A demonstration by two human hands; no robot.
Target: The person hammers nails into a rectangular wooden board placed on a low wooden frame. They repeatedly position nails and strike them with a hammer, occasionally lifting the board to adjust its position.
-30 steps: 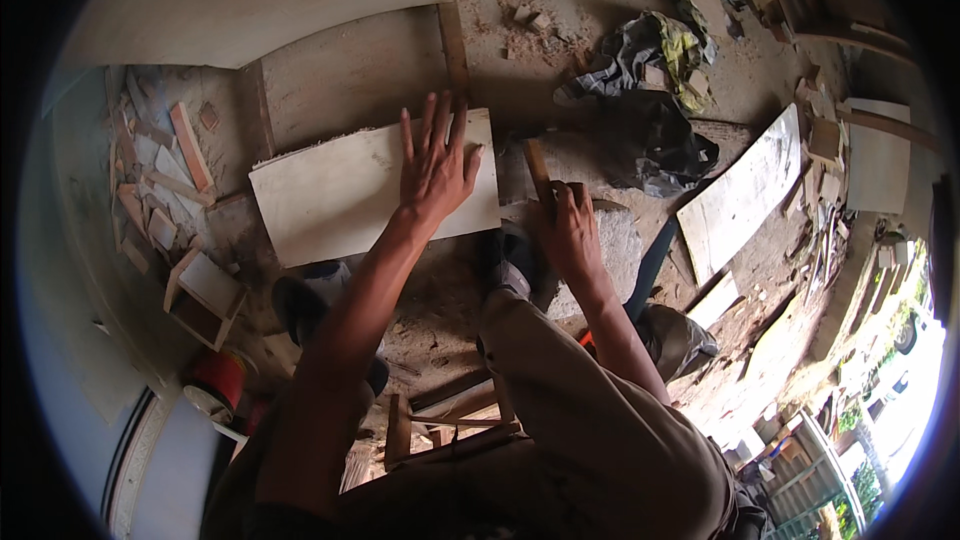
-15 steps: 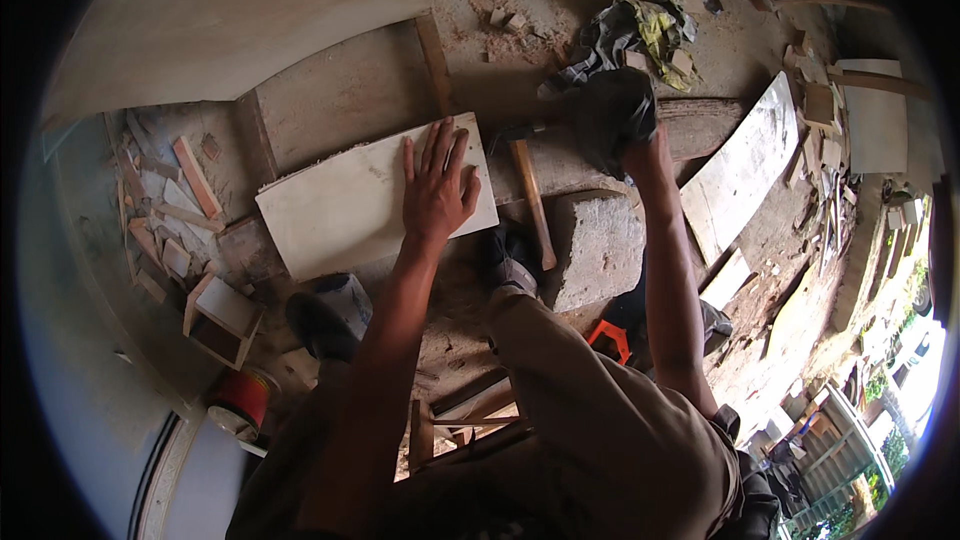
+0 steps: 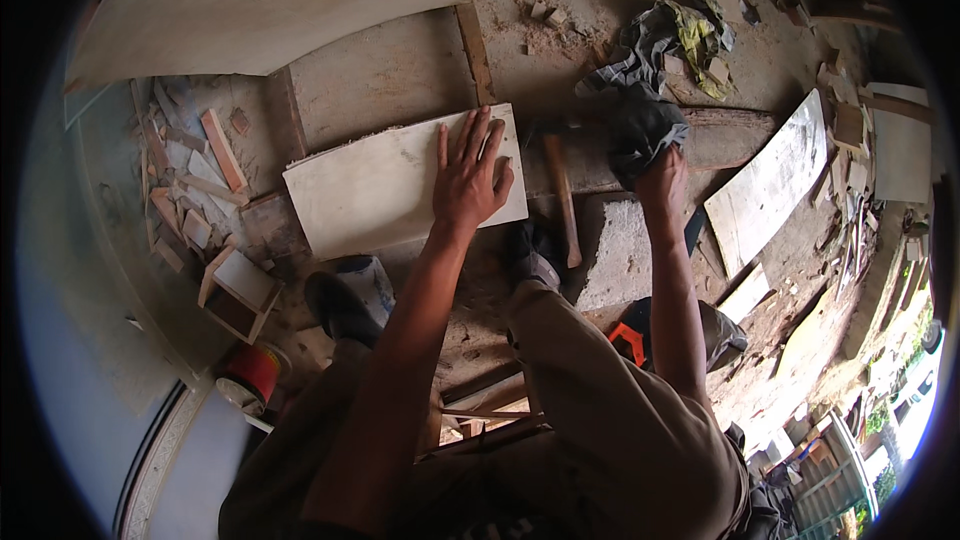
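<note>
While the left hand (image 3: 470,175) lies flat on the pale wooden panel (image 3: 365,195), fingers spread and gripping nothing, the right hand (image 3: 662,180) is at a dark crumpled bag (image 3: 640,135), well apart from it. The right fingers touch the bag's near edge; whether they are closed on it, or on anything inside, cannot be told. The panel lies just ahead of the person's feet, its right end near a hammer (image 3: 563,200). That hammer lies unheld, its handle beside a rough concrete block (image 3: 615,255).

In this inspector's judgement, the step in hand is steadying the panel while the right hand seeks something at the bag. The next move would call for keeping the left palm's pressure on the panel and working the right fingers without dragging the bag over the hammer.

Compared with the frame of one second ago, the right hand has left the hammer's handle and moved across to the bag, which is now more bunched; the hammer has been laid down. The left hand remains on the panel, near its right end. The whole view has shifted slightly.
</note>
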